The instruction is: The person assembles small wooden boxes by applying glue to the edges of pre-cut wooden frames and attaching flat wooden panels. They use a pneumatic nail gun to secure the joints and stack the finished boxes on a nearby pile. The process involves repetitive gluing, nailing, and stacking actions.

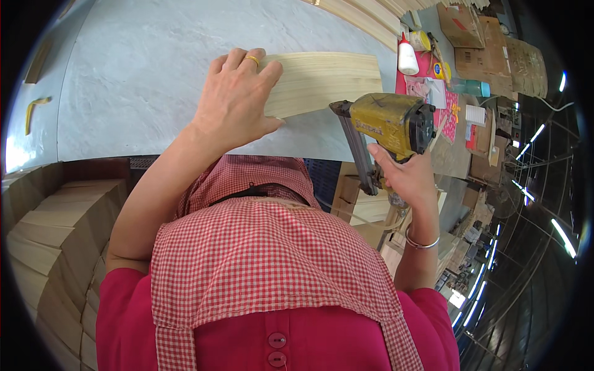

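My left hand (234,102) grips the left end of a pale wooden board (331,77), its fingers near the far edge and its thumb at the near edge. The board lies across a grey-white marbled tabletop (136,68). In my right hand (413,176) is a worn yellow pneumatic nail gun (390,117), with my fingers wrapped around its handle. The gun's nose points left, just off the board's near right edge. My palm hides part of the handle, and my fingers cover the board's left end.
Long wooden strips (365,15) lie at the far right. Beside them a white glue bottle with a red cap (408,57) stands on a pink cloth. Cardboard boxes (482,55) are behind it. Stacked wooden panels (49,241) fill the left side. A yellow bent piece (36,111) lies far left.
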The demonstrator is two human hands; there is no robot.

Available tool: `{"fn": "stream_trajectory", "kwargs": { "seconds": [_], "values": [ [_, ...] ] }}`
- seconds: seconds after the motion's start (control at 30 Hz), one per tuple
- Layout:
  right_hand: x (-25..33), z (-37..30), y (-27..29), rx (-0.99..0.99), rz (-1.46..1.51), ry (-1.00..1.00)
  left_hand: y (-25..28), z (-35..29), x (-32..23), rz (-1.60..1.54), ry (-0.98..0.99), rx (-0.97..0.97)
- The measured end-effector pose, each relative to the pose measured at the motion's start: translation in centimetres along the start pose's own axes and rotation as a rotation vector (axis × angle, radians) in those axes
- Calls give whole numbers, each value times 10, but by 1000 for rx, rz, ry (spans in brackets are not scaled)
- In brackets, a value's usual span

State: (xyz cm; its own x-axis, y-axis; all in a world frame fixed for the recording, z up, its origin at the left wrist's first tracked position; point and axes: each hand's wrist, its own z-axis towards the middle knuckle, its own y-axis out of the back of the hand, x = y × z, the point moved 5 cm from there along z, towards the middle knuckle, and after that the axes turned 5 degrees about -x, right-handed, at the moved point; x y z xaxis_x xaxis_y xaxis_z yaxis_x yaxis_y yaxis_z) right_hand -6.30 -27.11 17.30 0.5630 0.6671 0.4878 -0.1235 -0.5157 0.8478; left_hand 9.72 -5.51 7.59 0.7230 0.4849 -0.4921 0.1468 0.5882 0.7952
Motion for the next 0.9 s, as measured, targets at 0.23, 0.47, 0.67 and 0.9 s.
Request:
{"fn": "stream_trajectory", "kwargs": {
  "seconds": [0.23,0.47,0.67,0.9],
  "values": [
    [38,-20,-14,87,151,-43,19,-27,22,-202,25,46],
    [75,-28,-45,213,-26,339,18,-35,31,-321,25,0],
    [76,-29,-53,213,24,250,16,-35,32,-350,21,-20],
    [76,-32,-56,190,-20,243,14,-36,34,-349,23,-49]
  ]
}}
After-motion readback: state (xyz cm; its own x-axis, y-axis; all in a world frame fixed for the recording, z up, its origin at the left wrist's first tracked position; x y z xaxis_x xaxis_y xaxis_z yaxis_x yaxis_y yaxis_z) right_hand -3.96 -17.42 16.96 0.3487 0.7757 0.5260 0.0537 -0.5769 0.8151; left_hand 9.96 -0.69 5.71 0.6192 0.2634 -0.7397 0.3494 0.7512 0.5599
